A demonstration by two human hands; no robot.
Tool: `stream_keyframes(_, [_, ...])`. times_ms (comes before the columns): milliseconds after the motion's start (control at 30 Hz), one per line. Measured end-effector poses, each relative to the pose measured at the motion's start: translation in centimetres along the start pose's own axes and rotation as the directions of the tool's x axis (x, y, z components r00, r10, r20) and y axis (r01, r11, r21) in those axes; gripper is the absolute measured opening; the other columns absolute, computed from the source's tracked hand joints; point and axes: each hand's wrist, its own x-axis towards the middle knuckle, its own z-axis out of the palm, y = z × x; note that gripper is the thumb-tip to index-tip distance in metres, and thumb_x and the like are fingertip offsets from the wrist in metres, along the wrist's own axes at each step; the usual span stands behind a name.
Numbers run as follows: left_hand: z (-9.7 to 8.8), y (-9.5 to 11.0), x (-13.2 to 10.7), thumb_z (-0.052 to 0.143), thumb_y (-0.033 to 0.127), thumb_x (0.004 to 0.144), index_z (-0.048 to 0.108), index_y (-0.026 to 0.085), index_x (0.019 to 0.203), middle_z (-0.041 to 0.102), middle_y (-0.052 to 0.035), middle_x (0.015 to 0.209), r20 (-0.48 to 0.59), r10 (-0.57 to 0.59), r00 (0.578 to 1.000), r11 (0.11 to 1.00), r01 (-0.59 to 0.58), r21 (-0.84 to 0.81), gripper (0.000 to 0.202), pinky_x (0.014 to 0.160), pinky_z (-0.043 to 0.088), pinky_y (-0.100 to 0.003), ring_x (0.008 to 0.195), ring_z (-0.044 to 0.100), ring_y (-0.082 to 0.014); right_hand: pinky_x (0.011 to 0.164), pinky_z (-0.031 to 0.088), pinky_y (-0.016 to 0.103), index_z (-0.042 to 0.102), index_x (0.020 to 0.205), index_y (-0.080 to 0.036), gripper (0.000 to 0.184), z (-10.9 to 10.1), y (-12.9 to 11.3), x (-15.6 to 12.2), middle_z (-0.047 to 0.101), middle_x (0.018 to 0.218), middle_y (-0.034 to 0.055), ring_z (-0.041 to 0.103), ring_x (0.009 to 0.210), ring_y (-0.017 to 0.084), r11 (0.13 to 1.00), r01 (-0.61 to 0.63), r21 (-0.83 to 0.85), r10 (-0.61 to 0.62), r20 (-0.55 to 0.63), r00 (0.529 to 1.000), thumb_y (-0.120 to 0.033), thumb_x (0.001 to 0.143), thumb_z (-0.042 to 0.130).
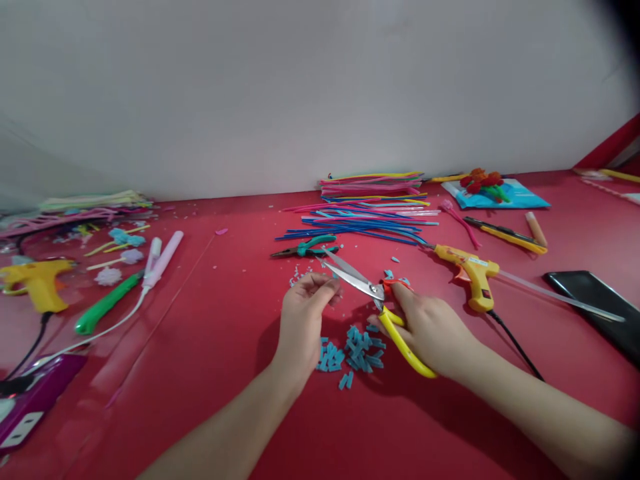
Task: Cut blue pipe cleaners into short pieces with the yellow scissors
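My right hand [425, 323] is closed round the yellow and orange handles of a pair of scissors [363, 285], whose blades stand a little apart and point up and left. Beside the blades, my left hand [307, 307] has its thumb and fingertips pinched together; whatever they hold is too small or hidden to name. Below and between both hands lies a pile of short light-blue cut pieces [364, 348]. Tiny blue scraps [297, 275] are scattered behind my left hand. Green-handled pliers [306, 248] lie just beyond the scissors' tips.
Pipe cleaners [370, 223] lie in bundles at the back. To the right are a yellow glue gun [473, 273], a cutter knife [505, 235] and a black phone [595, 303]. At left are another glue gun [37, 283], a pink hot styling tool [163, 260] and a purple power strip [43, 397].
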Motion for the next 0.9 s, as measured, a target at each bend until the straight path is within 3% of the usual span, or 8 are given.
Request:
stream_keyframes(233, [0.16, 0.28, -0.2, 0.056, 0.014, 0.065, 0.057, 0.014, 0.068, 0.055, 0.0012, 0.063, -0.029, 0.041, 0.999, 0.999, -0.042, -0.033, 0.004, 0.06, 0.038, -0.022, 0.058, 0.047, -0.0078, 0.044, 0.016, 0.026, 0.04, 0.084, -0.018, 0.034, 0.73, -0.39, -0.12, 0.057, 0.061, 0.0027, 0.053, 0.05, 0.016, 0.992, 0.014, -0.128, -0.01, 0.035, 0.999, -0.049, 0.081, 0.029])
stream_keyframes(900, [0.08, 0.36, -0.23, 0.055, 0.013, 0.066, 0.057, 0.014, 0.067, 0.054, 0.0016, 0.063, -0.01, 0.059, 0.998, 0.993, -0.06, -0.105, 0.002, 0.061, 0.037, -0.021, 0.059, 0.048, -0.0071, 0.043, 0.016, 0.025, 0.039, 0.077, -0.018, 0.039, 0.97, -0.58, -0.23, 0.055, 0.056, 0.0013, 0.053, 0.048, 0.016, 0.989, 0.02, -0.145, -0.019, 0.01, 1.0, -0.054, 0.08, 0.025])
